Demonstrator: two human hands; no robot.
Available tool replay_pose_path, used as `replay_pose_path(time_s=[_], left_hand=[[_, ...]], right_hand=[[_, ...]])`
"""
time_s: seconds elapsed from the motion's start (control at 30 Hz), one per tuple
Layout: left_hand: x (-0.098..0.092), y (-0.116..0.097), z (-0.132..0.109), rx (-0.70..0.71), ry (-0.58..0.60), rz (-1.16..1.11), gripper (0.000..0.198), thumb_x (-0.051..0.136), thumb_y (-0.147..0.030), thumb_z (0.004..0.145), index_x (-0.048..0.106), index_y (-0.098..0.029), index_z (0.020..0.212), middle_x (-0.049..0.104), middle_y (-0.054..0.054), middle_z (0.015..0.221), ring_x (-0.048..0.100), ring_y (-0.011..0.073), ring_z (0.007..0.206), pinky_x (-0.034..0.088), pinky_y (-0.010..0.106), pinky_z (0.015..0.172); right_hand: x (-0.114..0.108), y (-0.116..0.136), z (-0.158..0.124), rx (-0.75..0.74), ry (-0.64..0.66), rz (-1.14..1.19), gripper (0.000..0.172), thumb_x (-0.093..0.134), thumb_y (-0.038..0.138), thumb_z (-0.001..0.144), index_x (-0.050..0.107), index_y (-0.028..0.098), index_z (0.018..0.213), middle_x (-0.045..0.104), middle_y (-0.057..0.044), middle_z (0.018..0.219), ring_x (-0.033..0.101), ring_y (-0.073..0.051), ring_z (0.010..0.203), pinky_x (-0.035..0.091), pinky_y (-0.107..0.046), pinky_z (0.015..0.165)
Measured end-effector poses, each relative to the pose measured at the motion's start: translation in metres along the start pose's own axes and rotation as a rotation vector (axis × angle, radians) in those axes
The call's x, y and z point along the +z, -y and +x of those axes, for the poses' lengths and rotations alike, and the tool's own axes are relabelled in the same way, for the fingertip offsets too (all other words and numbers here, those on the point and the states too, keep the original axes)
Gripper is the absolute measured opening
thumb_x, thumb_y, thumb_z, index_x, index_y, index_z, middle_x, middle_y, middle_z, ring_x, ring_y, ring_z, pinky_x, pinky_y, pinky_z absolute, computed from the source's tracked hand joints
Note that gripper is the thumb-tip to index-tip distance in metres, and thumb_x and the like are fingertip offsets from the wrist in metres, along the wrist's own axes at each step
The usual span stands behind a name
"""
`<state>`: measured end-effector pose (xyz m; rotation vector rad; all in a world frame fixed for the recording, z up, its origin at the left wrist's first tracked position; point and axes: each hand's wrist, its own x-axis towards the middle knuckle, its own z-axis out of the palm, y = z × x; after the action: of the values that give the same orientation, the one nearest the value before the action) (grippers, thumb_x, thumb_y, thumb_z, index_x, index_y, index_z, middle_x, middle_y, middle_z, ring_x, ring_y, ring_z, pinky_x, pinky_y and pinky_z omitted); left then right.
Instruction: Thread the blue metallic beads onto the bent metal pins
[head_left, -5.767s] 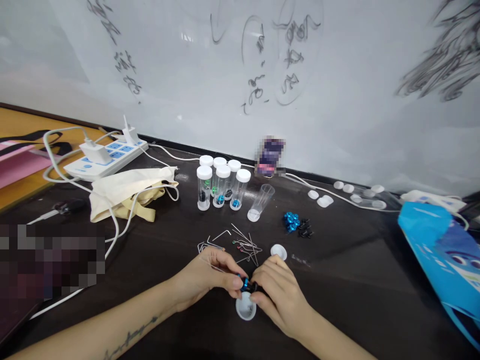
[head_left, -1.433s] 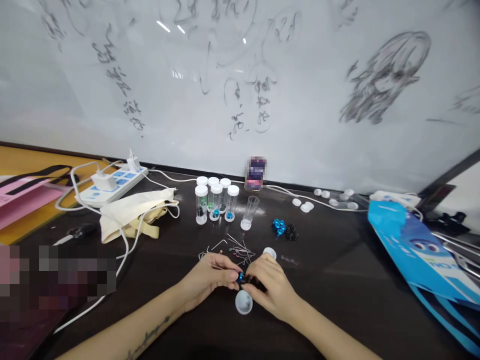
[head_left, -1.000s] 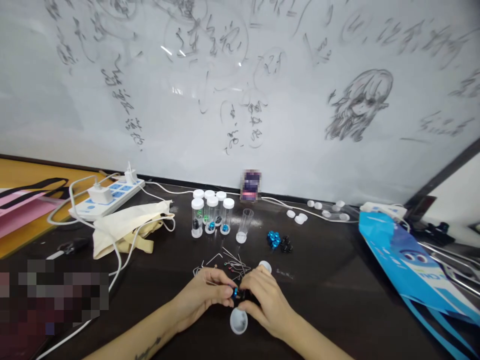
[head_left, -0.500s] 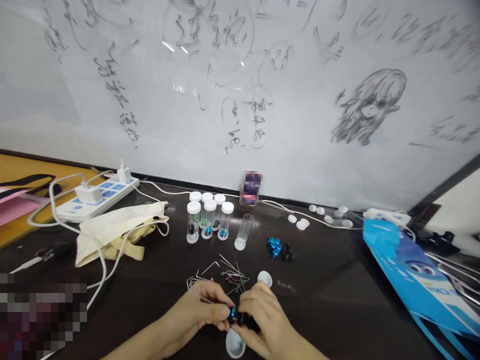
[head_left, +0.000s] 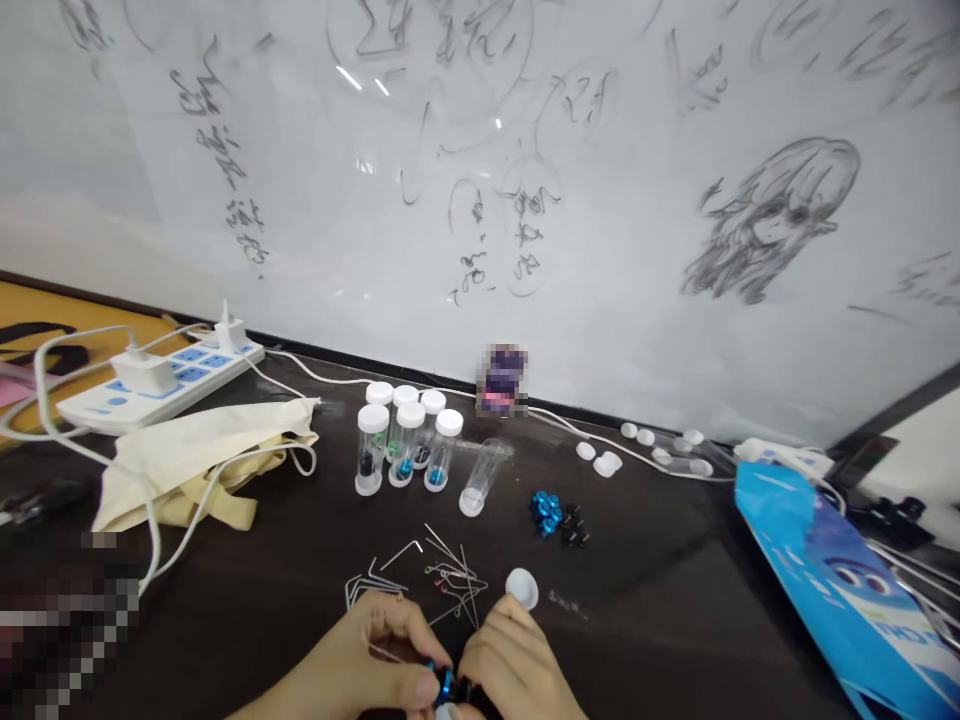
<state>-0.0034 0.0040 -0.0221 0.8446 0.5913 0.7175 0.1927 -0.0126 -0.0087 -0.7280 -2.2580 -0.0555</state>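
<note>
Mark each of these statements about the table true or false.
1. The left hand and right hand pinch a small blue part between them. True.
2. The empty vial stands left of the white-topped vials. False: the empty vial is right of the white-topped vials.
3. A loose cap lies just beyond the right hand. True.
4. The blue bag lies on the left. False: the blue bag is on the right; a cloth bag is on the left.

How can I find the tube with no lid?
Below the whiteboard, on the dark table, stands a cluster of white-capped vials. Just right of them is one clear tube; unlike them, it has no cap or coloured bits inside.
</note>
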Motion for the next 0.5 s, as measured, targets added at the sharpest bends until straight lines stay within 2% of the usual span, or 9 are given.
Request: replay_pose_path(time_s=[0.1,0.23,0.3,0.4,0.5], left_hand=[[0.0017,-0.0030,-0.0014,-0.009,-0.013,-0.015,0.025,0.087,-0.026,0.058,0.072,-0.012,0.073,0.071,0.004,0.069,0.064,0.0110,0.053,0.049,0.020,0.054],[0.0038,-0.0080,-0.0027,-0.032,-0.027,-0.032,0.024,0.087,-0.024,0.059,0.072,-0.012,0.073,0.070,0.004,0.065,0.064,0.0118,0.053,0.049,0.020,0.054],[0.0043,-0.0095,-0.0032,-0.039,-0.033,-0.034,0.023,0.087,-0.023,0.059,0.072,-0.012,0.073,0.071,0.005,0.066,0.064,0.0119,0.054,0.049,0.021,0.055],[0.0045,-0.0099,-0.0035,-0.040,-0.033,-0.026,0.023,0.086,-0.022,0.060,0.072,-0.011,0.074,0.072,0.006,0.066,0.063,0.0109,0.053,0.050,0.021,0.055],[0.0047,-0.0100,-0.0034,-0.046,-0.019,-0.026,0.024,0.086,-0.023,0.060,0.072,-0.010,0.074,0.072,0.007,0.066,0.064,0.0115,0.053,0.050,0.020,0.054]], right_hand=[[-0.0017,0.0013,0.0016,0.011,0.011,0.034,0.040,0.032,0.040,0.103,0.050,0.018,0.075,0.058,0.001,0.060,0.050,-0.012,0.053,0.036,-0.028,0.057],[-0.0026,0.0022,-0.0014,0.008,-0.019,0.057,0.013,0.052,0.024,0.095,0.052,0.017,0.084,0.062,-0.001,0.068,0.056,-0.013,0.059,0.040,-0.028,0.059],[-0.0034,0.0022,-0.0037,0.002,-0.027,0.053,0.004,0.055,0.017,0.091,0.053,0.016,0.088,0.063,-0.003,0.072,0.056,-0.014,0.061,0.041,-0.029,0.060],[-0.0062,0.0028,-0.0043,-0.008,-0.005,0.042,0.003,0.054,0.014,0.090,0.053,0.016,0.091,0.064,-0.004,0.074,0.054,-0.015,0.063,0.042,-0.030,0.061],[-0.0100,0.0051,-0.0013,0.001,0.034,0.066,0.006,0.052,0.021,0.094,0.053,0.016,0.090,0.063,-0.004,0.074,0.054,-0.014,0.063,0.041,-0.030,0.061]])
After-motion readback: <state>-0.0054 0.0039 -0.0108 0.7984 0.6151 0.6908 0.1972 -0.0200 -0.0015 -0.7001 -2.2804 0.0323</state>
